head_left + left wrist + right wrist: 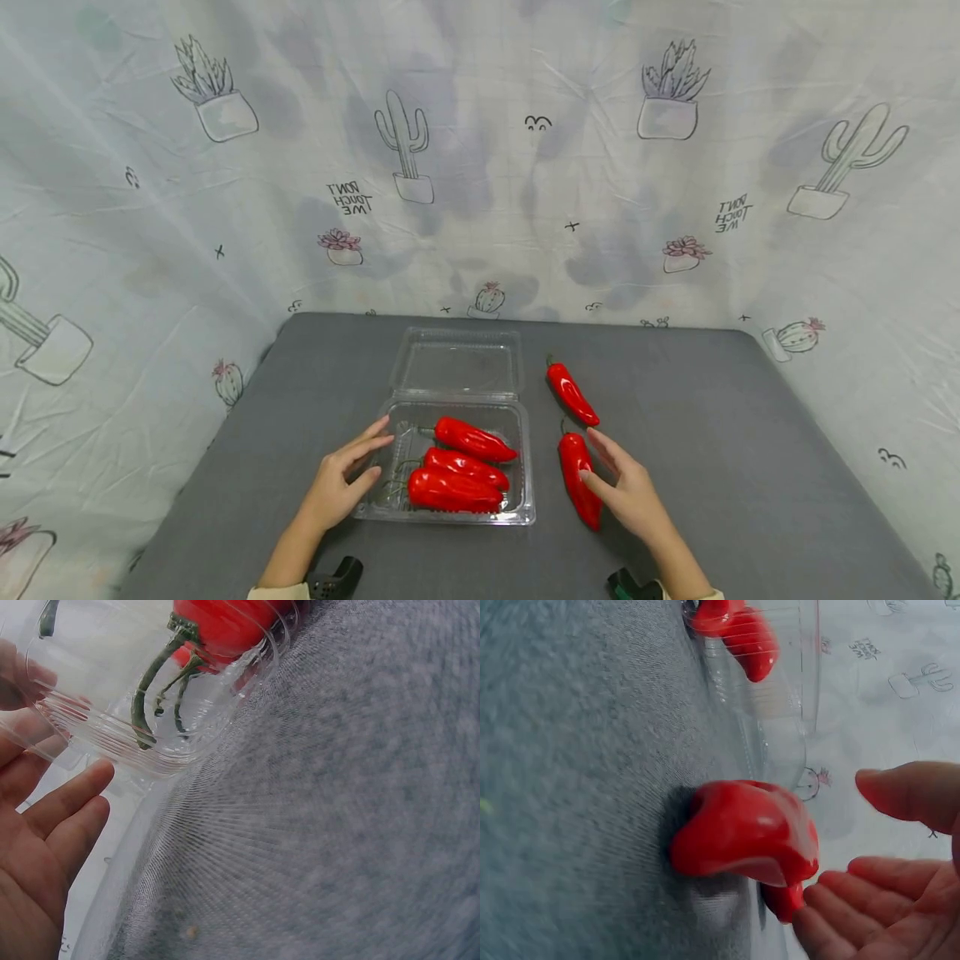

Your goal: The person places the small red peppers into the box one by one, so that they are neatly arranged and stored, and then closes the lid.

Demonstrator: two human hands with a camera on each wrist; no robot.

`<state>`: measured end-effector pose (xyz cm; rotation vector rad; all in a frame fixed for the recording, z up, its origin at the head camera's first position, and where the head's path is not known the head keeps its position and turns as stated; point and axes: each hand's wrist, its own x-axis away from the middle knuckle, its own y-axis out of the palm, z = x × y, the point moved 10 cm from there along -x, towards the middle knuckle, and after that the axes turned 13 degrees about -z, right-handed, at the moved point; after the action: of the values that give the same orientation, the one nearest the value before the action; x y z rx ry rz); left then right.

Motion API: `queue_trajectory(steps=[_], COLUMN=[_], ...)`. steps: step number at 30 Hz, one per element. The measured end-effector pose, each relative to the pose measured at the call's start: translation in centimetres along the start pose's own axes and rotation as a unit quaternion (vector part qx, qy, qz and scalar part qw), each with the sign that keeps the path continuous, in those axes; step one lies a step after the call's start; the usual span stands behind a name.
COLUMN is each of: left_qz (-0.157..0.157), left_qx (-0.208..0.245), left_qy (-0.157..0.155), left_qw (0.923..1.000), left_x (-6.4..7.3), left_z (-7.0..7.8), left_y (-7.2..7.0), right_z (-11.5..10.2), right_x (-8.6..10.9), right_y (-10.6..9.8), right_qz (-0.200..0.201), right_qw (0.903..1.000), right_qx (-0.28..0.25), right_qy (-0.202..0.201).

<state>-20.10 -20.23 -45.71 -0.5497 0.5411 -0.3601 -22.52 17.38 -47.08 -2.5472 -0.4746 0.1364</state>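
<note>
We note the right hand (628, 492) released, thumb and fingers apart at the near pepper (576, 487). Nothing gripped; whether a fingertip touches it, we cannot tell. The far pepper (572, 393) lies just past those fingertips, stem pointing away from the hand. Leftward of that grip, between both hands, we find the clear box (529, 467), three peppers (465, 467) lying in it, stems toward the left hand (339, 487). This hand also grasps nothing, fingers loosely spread at the box's side; contact unclear to us. Beyond both hands: lid (457, 367) folded back, grey table (675, 417) beneath.
</note>
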Motion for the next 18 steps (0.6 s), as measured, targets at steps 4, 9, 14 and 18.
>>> queue_trajectory(steps=[4,9,14,18], left_qz=[-0.001,0.002,-0.005,-0.003], left_qx=[0.001,-0.01,0.001,0.001], left_qy=[0.003,0.014,-0.005,-0.004], left_qw=[1.0,0.9999,1.0,1.0], left_x=[0.0,0.0,0.0,0.1], left_z=[0.0,0.2,-0.3,-0.4], left_y=[-0.1,-0.1,-0.1,-0.1], right_z=[0.8,1.4,1.2,1.4], right_x=[-0.1,-0.1,-0.1,-0.2], right_y=[0.6,1.5,1.8,1.9], right_qz=[-0.016,-0.024,-0.023,-0.023], right_qw=[0.9992,0.9977,0.9978,0.9978], right_qx=[0.009,0.02,0.029,0.023], right_qy=[0.037,0.06,0.054,0.058])
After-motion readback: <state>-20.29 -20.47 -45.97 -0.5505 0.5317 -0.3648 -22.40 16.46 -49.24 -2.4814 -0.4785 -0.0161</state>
